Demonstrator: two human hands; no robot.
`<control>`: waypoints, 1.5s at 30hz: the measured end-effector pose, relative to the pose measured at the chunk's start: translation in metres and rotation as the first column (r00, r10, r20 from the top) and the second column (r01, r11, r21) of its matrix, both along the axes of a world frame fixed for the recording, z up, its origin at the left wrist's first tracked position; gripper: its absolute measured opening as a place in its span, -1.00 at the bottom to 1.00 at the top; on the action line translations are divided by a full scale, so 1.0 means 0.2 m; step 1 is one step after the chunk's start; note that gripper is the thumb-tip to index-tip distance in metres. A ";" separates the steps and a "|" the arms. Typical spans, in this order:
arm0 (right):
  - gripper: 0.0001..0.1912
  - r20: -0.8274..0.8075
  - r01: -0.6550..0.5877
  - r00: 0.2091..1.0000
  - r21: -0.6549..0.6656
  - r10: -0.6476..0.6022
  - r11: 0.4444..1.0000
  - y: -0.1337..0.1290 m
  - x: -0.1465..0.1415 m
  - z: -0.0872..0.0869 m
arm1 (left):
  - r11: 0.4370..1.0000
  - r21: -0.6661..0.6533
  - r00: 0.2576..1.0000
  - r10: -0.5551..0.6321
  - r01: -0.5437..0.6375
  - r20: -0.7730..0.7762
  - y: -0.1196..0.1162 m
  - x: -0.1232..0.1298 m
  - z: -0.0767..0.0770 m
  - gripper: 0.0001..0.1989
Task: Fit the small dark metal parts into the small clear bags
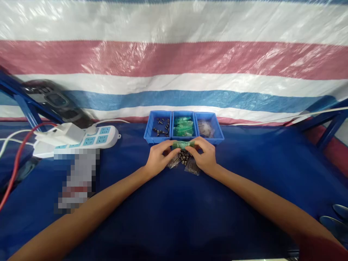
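Note:
A small green packet is stretched between my two hands, just in front of the middle blue bin. My left hand pinches its left end, and my right hand pinches its right end. Beneath the packet lie several small dark metal parts, with a clear bag beside them near my right hand. Three blue bins stand in a row: the left bin holds dark screws, the middle bin green packets, the right bin clear bags.
A white power strip with plugs and cables sits at the left, beside a pixelated object. A striped plastic sheet hangs behind the blue table. Glasses lie at the right edge.

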State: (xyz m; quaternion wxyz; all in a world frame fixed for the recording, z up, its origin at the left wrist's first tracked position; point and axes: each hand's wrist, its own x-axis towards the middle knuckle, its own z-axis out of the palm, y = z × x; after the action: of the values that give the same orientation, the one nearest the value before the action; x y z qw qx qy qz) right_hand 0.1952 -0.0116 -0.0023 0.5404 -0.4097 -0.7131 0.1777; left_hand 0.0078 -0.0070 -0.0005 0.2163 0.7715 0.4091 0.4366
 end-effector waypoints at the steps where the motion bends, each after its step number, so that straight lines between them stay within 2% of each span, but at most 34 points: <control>1: -0.83 -0.019 -0.001 1.000 0.019 0.001 1.000 0.00 0.00 -0.01 | 1.000 0.005 1.000 -0.014 0.015 -0.019 0.00 0.00 0.00 -0.81; 9: -0.87 0.054 -0.097 0.994 0.003 0.096 0.995 -0.01 0.00 -0.02 | 1.000 0.012 0.999 0.022 -0.023 0.033 0.01 -0.01 -0.01 -0.85; 19: -0.71 0.031 0.001 1.000 0.022 -0.002 1.000 0.01 -0.02 -0.04 | 1.000 0.004 0.994 0.009 -0.009 -0.110 0.02 0.00 0.00 -0.76; 29: -0.74 0.040 -0.122 0.992 -0.035 0.124 0.992 0.00 -0.02 -0.02 | 0.997 0.050 0.997 -0.056 0.059 -0.049 0.01 -0.04 0.01 -0.73; 34: -0.77 0.054 -0.169 0.984 -0.031 0.170 0.985 0.01 -0.01 -0.01 | 0.991 0.092 0.991 -0.093 0.102 -0.092 0.02 -0.04 -0.01 -0.73; 39: -0.74 0.078 -0.135 0.987 -0.036 0.138 0.990 0.02 -0.02 -0.02 | 0.997 0.044 0.995 -0.057 0.061 -0.081 0.01 -0.04 0.01 -0.83; 45: -0.74 0.090 -0.130 0.987 -0.032 0.132 0.991 0.01 -0.02 -0.01 | 0.999 0.007 0.997 -0.046 0.047 -0.064 0.01 -0.04 0.02 -0.79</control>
State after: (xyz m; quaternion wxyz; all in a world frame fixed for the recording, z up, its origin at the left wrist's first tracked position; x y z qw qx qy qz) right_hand 0.1910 -0.0087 -0.0045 0.4887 -0.3767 -0.7603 0.2030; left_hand 0.0007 -0.0049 0.0027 0.2100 0.7953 0.3959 0.4083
